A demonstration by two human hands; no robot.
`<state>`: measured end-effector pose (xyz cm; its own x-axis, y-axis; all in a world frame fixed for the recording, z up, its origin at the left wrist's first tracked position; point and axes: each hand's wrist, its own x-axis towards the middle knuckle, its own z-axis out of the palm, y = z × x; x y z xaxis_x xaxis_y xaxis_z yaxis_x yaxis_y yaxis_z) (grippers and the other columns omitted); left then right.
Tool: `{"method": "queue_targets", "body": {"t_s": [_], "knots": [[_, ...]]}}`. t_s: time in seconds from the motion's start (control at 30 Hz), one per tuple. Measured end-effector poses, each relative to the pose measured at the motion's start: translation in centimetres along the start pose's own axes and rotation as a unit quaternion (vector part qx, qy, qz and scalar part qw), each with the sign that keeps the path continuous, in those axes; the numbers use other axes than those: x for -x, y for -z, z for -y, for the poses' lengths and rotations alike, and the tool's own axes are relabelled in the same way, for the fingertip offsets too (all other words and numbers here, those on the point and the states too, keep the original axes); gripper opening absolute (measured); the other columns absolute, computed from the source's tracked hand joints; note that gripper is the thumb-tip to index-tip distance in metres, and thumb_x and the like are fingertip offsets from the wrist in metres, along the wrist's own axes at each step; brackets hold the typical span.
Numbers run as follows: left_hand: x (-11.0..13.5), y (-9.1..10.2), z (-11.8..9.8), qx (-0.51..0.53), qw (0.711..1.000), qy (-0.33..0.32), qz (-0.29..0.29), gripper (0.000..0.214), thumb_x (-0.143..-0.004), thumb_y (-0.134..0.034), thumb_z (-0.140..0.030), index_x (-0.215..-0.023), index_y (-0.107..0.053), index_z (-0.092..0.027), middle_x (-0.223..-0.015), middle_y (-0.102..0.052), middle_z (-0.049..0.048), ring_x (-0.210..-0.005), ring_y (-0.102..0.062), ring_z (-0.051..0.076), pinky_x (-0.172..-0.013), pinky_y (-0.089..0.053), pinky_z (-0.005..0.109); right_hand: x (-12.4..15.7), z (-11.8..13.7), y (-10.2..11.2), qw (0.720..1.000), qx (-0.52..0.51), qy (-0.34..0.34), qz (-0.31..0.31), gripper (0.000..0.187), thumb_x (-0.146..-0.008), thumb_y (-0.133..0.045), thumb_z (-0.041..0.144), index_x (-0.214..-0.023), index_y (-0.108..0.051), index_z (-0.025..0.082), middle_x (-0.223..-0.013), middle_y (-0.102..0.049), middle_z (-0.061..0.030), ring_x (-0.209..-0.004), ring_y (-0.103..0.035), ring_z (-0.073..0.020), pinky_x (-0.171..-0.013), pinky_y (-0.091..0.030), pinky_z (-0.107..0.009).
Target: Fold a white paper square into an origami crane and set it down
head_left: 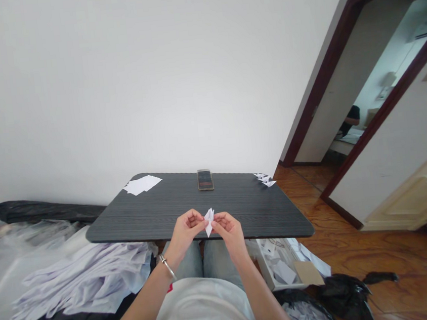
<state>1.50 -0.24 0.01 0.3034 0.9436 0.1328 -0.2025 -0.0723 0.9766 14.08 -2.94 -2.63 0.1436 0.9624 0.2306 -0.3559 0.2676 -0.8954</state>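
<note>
My left hand (186, 230) and my right hand (228, 229) are raised together over the near edge of a dark wood-grain table (173, 210). Pinched between their fingertips is a small folded piece of white paper (209, 221), pointed at both ends. At the table's far right corner lie several small folded paper shapes (265, 179). A loose stack of white paper sheets (142, 185) rests at the far left corner. A smartphone (205, 179) lies flat at the far edge, well beyond my hands.
A large pile of white paper (85, 280) lies on a bed-like surface left of my knees. A cardboard box of paper scraps (278, 265) and black plastic bags (346, 299) sit on the wooden floor at right. A person (350, 121) is visible through a doorway.
</note>
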Motion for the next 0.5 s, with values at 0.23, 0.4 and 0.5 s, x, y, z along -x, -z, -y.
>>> {"method": "queue_targets", "body": {"t_s": [0.23,0.4,0.5], "knots": [[-0.03,0.28,0.28,-0.01,1.0,0.022,0.004,0.021,-0.058,-0.072,-0.025,-0.067,-0.057,-0.012,-0.062,-0.062,0.0003,-0.056,-0.056,0.01,-0.057,-0.044,0.022,-0.23,-0.29,0.24,1.0,0.006,0.002,-0.006,0.016,-0.063,-0.069,0.025,-0.073,-0.06,0.017,-0.065,-0.064,-0.0002,-0.056,-0.057,-0.0118,-0.056,-0.049,-0.024],[-0.13,0.43,0.37,-0.016,0.999,0.026,0.011,0.02,-0.06,-0.071,-0.025,-0.069,-0.06,-0.012,-0.062,-0.064,0.0016,-0.057,-0.056,0.011,-0.057,-0.045,0.022,-0.42,-0.63,0.46,1.0,0.002,0.0,-0.008,0.017,-0.062,-0.07,0.025,-0.072,-0.06,0.017,-0.064,-0.064,-0.0003,-0.056,-0.057,-0.012,-0.055,-0.048,-0.024],[-0.2,0.49,0.44,-0.017,0.999,0.033,0.013,0.02,-0.059,-0.071,-0.026,-0.069,-0.061,-0.012,-0.062,-0.064,0.0022,-0.057,-0.058,0.012,-0.059,-0.047,0.024,-0.45,-0.7,0.51,1.0,0.006,0.003,-0.01,0.017,-0.061,-0.07,0.026,-0.07,-0.059,0.017,-0.063,-0.064,-0.0003,-0.054,-0.057,-0.0122,-0.054,-0.048,-0.025]]}}
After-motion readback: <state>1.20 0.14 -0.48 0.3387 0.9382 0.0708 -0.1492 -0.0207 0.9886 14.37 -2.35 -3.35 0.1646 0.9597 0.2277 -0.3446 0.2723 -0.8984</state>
